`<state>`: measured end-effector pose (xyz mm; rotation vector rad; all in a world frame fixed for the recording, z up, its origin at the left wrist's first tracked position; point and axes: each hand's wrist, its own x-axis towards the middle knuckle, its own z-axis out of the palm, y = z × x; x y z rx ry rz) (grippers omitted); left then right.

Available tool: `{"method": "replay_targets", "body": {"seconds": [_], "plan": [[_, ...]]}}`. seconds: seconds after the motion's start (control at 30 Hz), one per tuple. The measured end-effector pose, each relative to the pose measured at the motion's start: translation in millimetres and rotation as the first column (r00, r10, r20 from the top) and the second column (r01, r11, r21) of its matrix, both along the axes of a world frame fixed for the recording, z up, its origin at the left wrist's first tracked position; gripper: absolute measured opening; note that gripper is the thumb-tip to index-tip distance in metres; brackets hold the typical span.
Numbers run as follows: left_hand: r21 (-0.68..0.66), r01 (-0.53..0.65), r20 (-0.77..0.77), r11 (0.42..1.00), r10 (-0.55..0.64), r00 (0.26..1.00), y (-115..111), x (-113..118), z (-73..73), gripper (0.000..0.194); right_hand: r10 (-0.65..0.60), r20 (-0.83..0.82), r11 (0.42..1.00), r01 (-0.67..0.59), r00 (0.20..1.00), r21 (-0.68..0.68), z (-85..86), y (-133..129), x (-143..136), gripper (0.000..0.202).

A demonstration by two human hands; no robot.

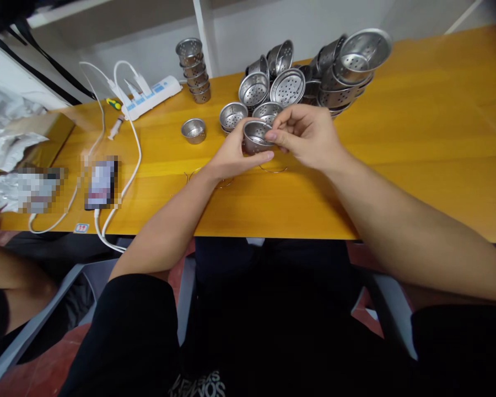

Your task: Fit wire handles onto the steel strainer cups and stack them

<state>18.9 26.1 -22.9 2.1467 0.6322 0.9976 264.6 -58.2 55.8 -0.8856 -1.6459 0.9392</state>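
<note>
My left hand (233, 153) is wrapped round a small perforated metal cup (255, 145), its open mouth facing up and towards me. At the cup's right rim, my right hand (308, 135) has thumb and fingers pinched together. Whatever lies between those fingertips is too small to make out. Thin bent wires (273, 171) lie on the table under and beside my hands. Just behind the held cup sit more perforated cups (233, 117), and a single cup (193, 132) stands to the left.
A tall stack of cups (195, 71) stands at the back, with a heap of cups (287, 87) and nested stacks (347, 82) further right. On the left are a white power strip (152, 98) with cables, a phone (101, 183), plastic bags (8, 138) and another person's arm (14, 275).
</note>
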Motion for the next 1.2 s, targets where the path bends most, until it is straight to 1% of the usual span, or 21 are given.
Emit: {"method": "replay_targets", "body": {"seconds": [0.1,0.23,0.37,0.53,0.7,0.83,0.93,1.03,1.13,1.2], "plan": [[0.026,0.029,-0.004,0.999,-0.028,1.0,4,2,-5.4,0.1,0.024,-0.043,1.0,-0.024,0.999,0.008,-4.2,5,1,0.078],[0.045,0.042,-0.02,0.998,-0.041,0.999,4,1,-4.4,0.092,0.05,-0.051,0.999,-0.05,0.997,-0.002,-5.1,7,2,0.076],[0.06,0.026,-0.043,0.998,-0.023,0.999,1,-1,-1.3,0.087,0.053,-0.016,0.998,-0.053,0.998,-0.018,-0.3,4,2,0.079],[0.074,0.03,-0.041,0.997,-0.027,0.999,4,-1,-4.0,0.083,0.055,0.008,0.998,-0.055,0.998,-0.043,8.0,-3,1,0.081],[0.083,0.054,-0.044,0.995,-0.05,0.998,9,-3,-7.0,0.087,0.058,0.055,0.996,-0.053,0.997,-0.077,14.1,-7,0,0.085],[0.079,0.046,-0.06,0.996,-0.041,0.997,11,-4,-8.2,0.091,0.037,0.088,0.995,-0.029,0.995,-0.092,12.2,-7,-1,0.085],[0.085,0.037,-0.049,0.996,-0.033,0.998,13,-4,-10.2,0.093,-0.008,0.109,0.999,0.014,0.994,-0.05,8.2,-7,0,0.084],[0.104,0.014,-0.035,0.994,-0.011,0.999,18,-5,-12.9,0.095,-0.101,0.206,0.995,0.1,0.973,0.014,5.1,-7,4,0.076],[0.126,-0.014,-0.033,0.992,0.019,0.999,24,-8,-15.0,0.1,-0.21,0.307,0.971,0.162,0.928,0.175,2.5,-5,9,0.066],[0.135,-0.031,-0.041,0.99,0.037,0.998,26,-10,-15.9,0.103,-0.223,0.336,0.955,0.136,0.915,0.262,-0.1,-3,13,0.055]]}}
